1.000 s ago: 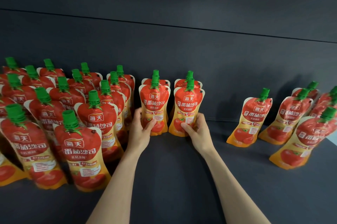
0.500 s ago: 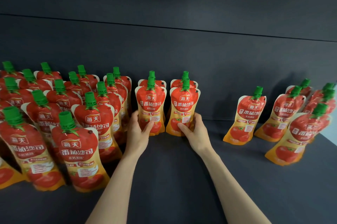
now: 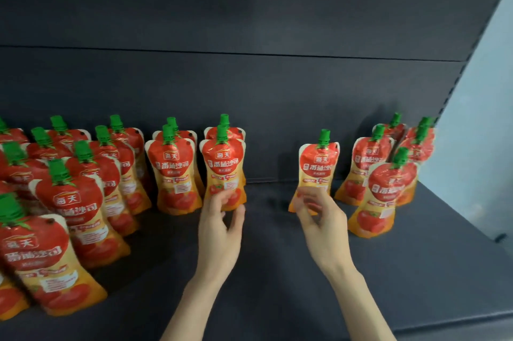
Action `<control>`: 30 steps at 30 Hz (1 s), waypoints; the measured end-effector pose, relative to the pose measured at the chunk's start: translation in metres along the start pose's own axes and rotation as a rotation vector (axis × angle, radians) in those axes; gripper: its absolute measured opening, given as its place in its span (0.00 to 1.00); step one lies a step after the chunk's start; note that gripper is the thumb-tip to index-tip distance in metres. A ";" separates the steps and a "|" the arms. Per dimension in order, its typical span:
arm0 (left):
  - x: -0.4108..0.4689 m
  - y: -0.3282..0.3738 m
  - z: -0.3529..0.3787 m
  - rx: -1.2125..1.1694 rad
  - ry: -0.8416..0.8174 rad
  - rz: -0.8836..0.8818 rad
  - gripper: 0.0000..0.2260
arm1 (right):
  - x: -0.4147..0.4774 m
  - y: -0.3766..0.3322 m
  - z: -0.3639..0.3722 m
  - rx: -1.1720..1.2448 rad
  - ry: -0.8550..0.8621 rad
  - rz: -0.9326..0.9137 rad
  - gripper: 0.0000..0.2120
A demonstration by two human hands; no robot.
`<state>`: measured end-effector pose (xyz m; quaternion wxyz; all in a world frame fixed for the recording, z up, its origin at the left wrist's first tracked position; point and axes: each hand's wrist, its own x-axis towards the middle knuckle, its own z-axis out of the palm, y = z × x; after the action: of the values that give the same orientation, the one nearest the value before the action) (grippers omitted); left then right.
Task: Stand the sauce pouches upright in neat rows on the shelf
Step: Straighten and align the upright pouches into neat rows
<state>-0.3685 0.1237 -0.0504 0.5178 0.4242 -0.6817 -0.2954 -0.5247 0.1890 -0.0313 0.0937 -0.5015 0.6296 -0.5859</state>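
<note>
On the dark shelf point(image 3: 277, 271), the lone pouch point(image 3: 319, 171) standing near the middle serves as the landmark. Far to its left stands a dense block of red sauce pouches point(image 3: 83, 188) with green caps, upright in rows running from the shelf's front edge back to the rear wall point(image 3: 249, 90); the nearest ones are blurred. Just right of that block, still left of the lone pouch, are two short columns of two pouches each: the left pair point(image 3: 175, 174) and the right pair point(image 3: 223, 171), all upright and facing forward.

The left hand point(image 3: 220, 232) sits in front of the right pair's front pouch, well to the left of the lone pouch. Its fingers point(image 3: 219, 199) overlap the lower part of that pouch, loosely curled and spread, with the thumb out to the right; blur hides whether they touch the pouch, and they do not close around it. The forearm rises from the bottom edge, wrist straight.

A bare gap of shelf lies between the right pair and the lone pouch. The right hand point(image 3: 322, 218) is at the lone pouch's bottom left corner, fingers point(image 3: 308, 201) bent around its lower edge, though motion blur hides whether they grip it. The pouch stands upright. The right forearm angles in from the lower right.

To the right of the lone pouch, a looser cluster of pouches point(image 3: 388, 174) stands unevenly, several tilted.
</note>
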 end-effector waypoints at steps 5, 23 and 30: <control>-0.008 0.027 0.082 -0.087 -0.067 -0.068 0.21 | -0.006 0.024 -0.073 -0.023 0.108 -0.078 0.08; -0.007 0.045 0.159 -0.082 0.031 -0.284 0.11 | 0.034 0.099 -0.145 0.209 -0.133 0.202 0.14; -0.033 0.041 0.100 -0.130 0.098 -0.245 0.10 | 0.025 0.087 -0.112 0.284 -0.238 0.167 0.08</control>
<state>-0.4717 0.1687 -0.0599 0.5368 0.4836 -0.5784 -0.3788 -0.6612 0.2257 -0.0585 0.2856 -0.4949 0.5646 -0.5956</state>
